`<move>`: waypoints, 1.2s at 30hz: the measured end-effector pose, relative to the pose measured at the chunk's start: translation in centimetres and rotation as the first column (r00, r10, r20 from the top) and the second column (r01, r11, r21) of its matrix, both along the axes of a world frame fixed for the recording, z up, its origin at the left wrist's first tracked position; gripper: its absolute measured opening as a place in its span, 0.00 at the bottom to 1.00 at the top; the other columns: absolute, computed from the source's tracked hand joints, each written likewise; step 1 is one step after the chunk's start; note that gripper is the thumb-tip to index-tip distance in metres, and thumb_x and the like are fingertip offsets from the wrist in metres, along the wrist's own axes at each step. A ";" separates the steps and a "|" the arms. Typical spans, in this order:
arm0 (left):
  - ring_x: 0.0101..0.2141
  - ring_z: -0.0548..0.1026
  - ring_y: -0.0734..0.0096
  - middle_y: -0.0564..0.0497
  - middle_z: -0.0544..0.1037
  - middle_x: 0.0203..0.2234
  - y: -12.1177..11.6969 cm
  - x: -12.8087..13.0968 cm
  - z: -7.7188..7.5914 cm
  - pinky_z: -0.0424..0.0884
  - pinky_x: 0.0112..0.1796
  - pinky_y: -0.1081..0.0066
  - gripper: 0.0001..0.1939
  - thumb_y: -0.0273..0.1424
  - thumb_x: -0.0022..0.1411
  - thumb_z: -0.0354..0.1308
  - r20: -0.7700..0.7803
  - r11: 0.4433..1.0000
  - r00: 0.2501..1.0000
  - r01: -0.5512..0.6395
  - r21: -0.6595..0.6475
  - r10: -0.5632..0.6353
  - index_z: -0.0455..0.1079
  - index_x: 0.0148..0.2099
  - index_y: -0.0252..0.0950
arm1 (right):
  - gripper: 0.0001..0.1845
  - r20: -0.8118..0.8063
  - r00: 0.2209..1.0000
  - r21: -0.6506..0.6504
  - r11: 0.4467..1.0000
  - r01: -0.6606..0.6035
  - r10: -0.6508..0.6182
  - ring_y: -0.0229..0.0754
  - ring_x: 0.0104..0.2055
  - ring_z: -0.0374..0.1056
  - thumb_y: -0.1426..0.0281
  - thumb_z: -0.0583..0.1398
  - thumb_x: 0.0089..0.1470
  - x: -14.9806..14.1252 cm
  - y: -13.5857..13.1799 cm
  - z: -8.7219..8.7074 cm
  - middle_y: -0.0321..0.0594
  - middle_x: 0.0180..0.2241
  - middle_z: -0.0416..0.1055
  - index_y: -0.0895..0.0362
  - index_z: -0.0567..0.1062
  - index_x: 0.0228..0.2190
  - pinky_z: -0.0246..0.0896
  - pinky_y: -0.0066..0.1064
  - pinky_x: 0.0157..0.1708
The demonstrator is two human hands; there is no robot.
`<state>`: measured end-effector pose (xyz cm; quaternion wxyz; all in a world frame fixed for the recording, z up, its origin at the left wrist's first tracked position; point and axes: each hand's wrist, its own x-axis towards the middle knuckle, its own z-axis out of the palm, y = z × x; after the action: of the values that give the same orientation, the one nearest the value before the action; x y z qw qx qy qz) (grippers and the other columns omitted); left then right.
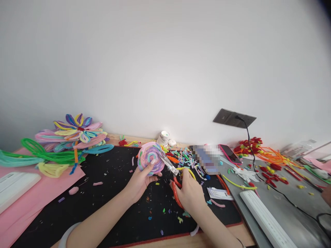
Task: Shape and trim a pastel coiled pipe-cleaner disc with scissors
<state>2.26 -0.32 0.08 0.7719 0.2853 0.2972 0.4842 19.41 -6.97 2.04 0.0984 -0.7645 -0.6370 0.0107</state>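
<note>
My left hand [141, 181] is closed around a pastel spiral disc [150, 157] made of coiled pipe cleaners, held upright over the black mat [103, 203]. My right hand [188, 191] grips orange-handled scissors [170, 167]; their metal blades point up-left and touch the disc's right edge. A yellow pipe cleaner [190, 171] curls beside the right hand's fingers. Many small cut pipe-cleaner bits [186, 158] lie scattered just behind both hands.
A pipe-cleaner flower [74, 132] and green loops [49, 155] lie at left on pink paper [28, 203]. A phone [230, 154], red and orange pieces [269, 160], a black cable [281, 196] and a white bar [263, 218] sit at right. A wall socket [234, 118] is behind.
</note>
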 end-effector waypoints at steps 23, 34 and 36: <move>0.26 0.80 0.68 0.46 0.80 0.21 0.0 0.1 0.0 0.75 0.29 0.74 0.08 0.33 0.59 0.62 -0.007 0.997 0.999 0.043 -0.065 -0.044 0.69 0.34 0.32 | 0.12 0.135 0.991 -0.122 0.992 0.025 -0.008 0.52 0.36 0.74 0.64 0.52 0.62 -1.4 0.7 1.0 0.50 0.34 0.72 0.61 0.63 0.39 0.62 0.33 0.29; 0.25 0.81 0.67 0.48 0.80 0.20 0.2 0.2 0.1 0.75 0.29 0.74 0.07 0.31 0.60 0.61 -0.018 0.994 1.000 0.018 -0.112 -0.020 0.66 0.35 0.34 | 0.16 0.193 0.979 -0.193 0.981 -0.028 0.066 0.54 0.37 0.74 0.62 0.52 0.62 -1.7 1.6 2.1 0.55 0.35 0.72 0.64 0.67 0.40 0.66 0.37 0.34; 0.24 0.80 0.67 0.49 0.80 0.20 0.3 0.2 0.0 0.75 0.29 0.74 0.06 0.30 0.60 0.60 -0.015 0.993 1.000 0.020 -0.113 -0.022 0.66 0.35 0.34 | 0.17 0.205 0.976 -0.206 0.978 -0.031 0.074 0.53 0.38 0.74 0.61 0.52 0.62 -1.8 1.7 2.3 0.55 0.35 0.72 0.65 0.68 0.40 0.67 0.37 0.35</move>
<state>2.50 -0.03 0.11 0.7895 0.2481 0.3274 0.4560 17.62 -5.26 4.37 -0.0484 -0.7502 -0.6594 -0.0034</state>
